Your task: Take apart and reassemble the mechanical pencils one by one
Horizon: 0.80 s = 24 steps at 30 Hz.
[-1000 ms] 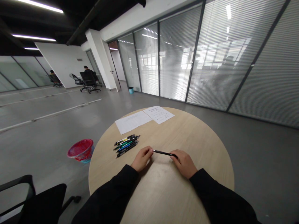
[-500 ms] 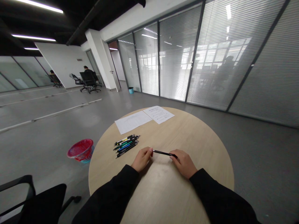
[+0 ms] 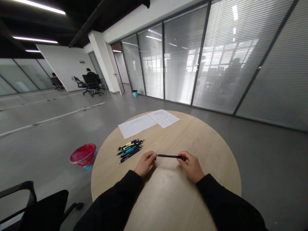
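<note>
Grey office floor runs past a round wooden table [image 3: 209, 150], with glass partitions [image 3: 183, 57] and their slatted blinds along the right. At the table's near edge, the left hand [image 3: 145, 163] and right hand [image 3: 192, 166] face each other, both curled nearly closed. Between them, a black pen [image 3: 168, 156] lies level and crosswise to the person, its narrow end pinched in the left thumb and fingers and its other end in the right fingers. It seems to be held just clear of the tabletop, though the exact gap is hard to judge. Both black sleeves [image 3: 110, 202] run back towards the bottom of the view. Just left of the left hand lies a bunch of pens [image 3: 130, 150] with black, green and blue barrels, side by side and slightly fanned. Ahead of the hands, two printed sheets [image 3: 144, 122] sit near the far rim. Beyond the table on the left stands a red wastebasket [image 3: 83, 155], and a seated person [image 3: 89, 72] is well off in the distance.
</note>
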Available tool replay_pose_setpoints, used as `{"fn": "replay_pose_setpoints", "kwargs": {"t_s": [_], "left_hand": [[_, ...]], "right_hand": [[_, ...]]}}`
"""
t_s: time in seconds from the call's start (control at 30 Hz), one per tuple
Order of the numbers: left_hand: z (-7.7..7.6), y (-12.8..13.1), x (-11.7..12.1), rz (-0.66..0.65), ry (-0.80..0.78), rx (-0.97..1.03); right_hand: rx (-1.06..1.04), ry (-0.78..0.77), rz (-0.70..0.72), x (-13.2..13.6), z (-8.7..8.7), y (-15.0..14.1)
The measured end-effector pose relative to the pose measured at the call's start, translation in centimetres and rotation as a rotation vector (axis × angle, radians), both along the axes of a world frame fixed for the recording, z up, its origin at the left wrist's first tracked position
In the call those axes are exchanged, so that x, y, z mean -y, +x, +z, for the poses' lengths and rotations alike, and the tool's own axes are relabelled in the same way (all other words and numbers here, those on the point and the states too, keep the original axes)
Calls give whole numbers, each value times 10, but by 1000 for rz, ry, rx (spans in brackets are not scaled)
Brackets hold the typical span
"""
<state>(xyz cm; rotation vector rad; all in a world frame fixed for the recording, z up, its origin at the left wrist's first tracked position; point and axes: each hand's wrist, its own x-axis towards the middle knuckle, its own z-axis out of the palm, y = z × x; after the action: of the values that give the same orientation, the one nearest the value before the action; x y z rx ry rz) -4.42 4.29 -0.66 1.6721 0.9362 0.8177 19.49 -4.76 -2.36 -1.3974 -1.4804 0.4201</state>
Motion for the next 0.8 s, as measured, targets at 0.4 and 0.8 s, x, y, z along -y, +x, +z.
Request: {"fn": "replay_pose_setpoints", "kwargs": {"t_s": [0.4, 0.8], "left_hand": [[3, 0, 3, -30, -91, 119], [-3, 0, 1, -20, -49, -42]], "right_hand": [[-242, -30, 2, -2, -2, 2], [-299, -52, 16, -4, -5, 3]]}}
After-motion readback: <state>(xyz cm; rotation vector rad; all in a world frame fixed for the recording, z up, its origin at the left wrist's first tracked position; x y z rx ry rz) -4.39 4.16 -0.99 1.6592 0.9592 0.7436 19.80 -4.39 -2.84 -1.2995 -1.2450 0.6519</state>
